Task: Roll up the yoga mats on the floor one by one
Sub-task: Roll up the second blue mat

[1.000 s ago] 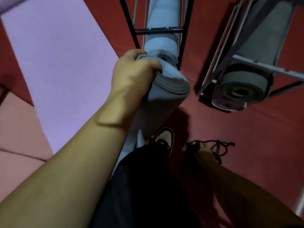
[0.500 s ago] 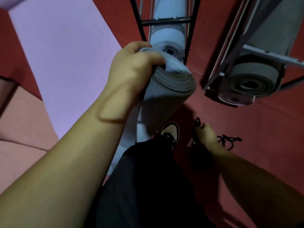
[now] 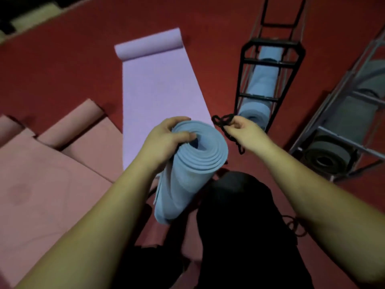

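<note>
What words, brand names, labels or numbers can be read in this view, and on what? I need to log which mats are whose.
None can be read. The blue rolled mat, the purple mat, the pink mats and the two racks show no print; the black cord bears none.

- The lower end of the rolled blue mat (image 3: 187, 176) is hidden behind the person's dark trousers (image 3: 245, 226).
- The fingertips of the left hand (image 3: 164, 140) go inside the roll's core and cannot be seen.
- The black cord (image 3: 226, 126) in the right hand (image 3: 248, 132) is blurred; its knots cannot be told.
- The pink mats (image 3: 41, 184) are cut by the left edge.
- The grey rack (image 3: 341, 130) is cut by the right edge.
- A dark loop (image 3: 294, 225) on the floor beside the right forearm is too blurred to tell.
</note>
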The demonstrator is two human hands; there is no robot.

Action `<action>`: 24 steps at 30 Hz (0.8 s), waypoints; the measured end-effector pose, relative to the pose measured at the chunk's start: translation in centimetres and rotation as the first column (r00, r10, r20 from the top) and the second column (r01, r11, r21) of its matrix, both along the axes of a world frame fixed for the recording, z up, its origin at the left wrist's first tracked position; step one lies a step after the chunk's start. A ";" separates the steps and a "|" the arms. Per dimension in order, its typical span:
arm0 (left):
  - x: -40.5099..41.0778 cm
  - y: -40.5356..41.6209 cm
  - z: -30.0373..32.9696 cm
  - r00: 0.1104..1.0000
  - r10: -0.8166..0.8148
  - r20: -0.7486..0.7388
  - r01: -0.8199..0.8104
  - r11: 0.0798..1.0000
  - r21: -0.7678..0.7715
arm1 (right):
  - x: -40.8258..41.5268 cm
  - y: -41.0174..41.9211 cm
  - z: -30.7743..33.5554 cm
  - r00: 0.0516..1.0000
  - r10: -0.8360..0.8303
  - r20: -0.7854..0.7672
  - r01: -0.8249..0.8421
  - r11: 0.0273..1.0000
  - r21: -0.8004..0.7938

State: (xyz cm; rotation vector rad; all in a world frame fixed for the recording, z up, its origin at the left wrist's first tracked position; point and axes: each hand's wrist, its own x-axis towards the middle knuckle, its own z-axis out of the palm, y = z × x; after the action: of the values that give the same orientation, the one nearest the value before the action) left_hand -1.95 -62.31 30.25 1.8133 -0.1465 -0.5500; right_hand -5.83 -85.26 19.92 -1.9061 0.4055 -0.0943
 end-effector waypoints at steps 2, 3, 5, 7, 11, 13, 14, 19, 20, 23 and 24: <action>-0.6 3.2 0.7 0.999 0.026 0.022 -0.026 0.999 0.042 | 1.1 2.7 3.9 0.996 0.093 0.011 -0.093 0.995 -0.031; -1.2 5.2 1.4 0.998 0.039 0.049 -0.042 0.997 0.071 | 1.6 4.6 5.8 0.991 0.136 0.004 -0.135 0.988 -0.079; -2.2 7.9 1.9 0.992 -0.002 0.122 -0.021 0.983 0.183 | 2.4 7.8 8.7 0.981 0.190 -0.029 -0.192 0.956 -0.223; -3.6 10.2 2.2 0.970 -0.062 0.237 -0.020 0.944 0.330 | 2.9 11.5 10.9 0.966 0.251 -0.059 -0.253 0.874 -0.415; -5.9 12.7 1.7 0.951 -0.052 0.304 -0.060 0.935 0.349 | 3.5 17.0 13.1 0.941 0.333 -0.066 -0.287 0.676 -0.679; -6.5 14.1 1.5 0.946 -0.010 0.324 -0.096 0.947 0.307 | 3.7 19.2 13.9 0.925 0.367 -0.095 -0.320 0.621 -0.716; -6.7 14.6 1.4 0.944 0.006 0.330 -0.107 0.951 0.291 | 3.8 20.2 14.2 0.912 0.393 -0.120 -0.357 0.610 -0.707; -6.9 16.4 1.4 0.954 0.051 0.294 -0.110 0.976 0.190 | 3.0 23.3 15.2 0.820 0.539 -0.192 -0.568 0.725 -0.390; -6.9 16.5 1.6 0.960 0.068 0.272 -0.115 0.980 0.162 | 2.9 23.5 15.2 0.820 0.543 -0.182 -0.572 0.757 -0.317; -7.0 16.8 1.3 0.965 0.141 0.219 -0.158 0.986 0.061 | 2.6 23.5 15.2 0.837 0.526 -0.151 -0.546 0.825 -0.146; -7.0 16.8 1.2 0.963 0.156 0.221 -0.170 0.984 0.044 | 2.6 23.4 15.3 0.844 0.518 -0.140 -0.534 0.837 -0.119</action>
State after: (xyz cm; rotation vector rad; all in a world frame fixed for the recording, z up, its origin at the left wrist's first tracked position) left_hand -8.93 -45.47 31.43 1.9243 -0.1275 -0.2414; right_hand -3.26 -61.81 35.20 -2.1168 -0.0783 0.3515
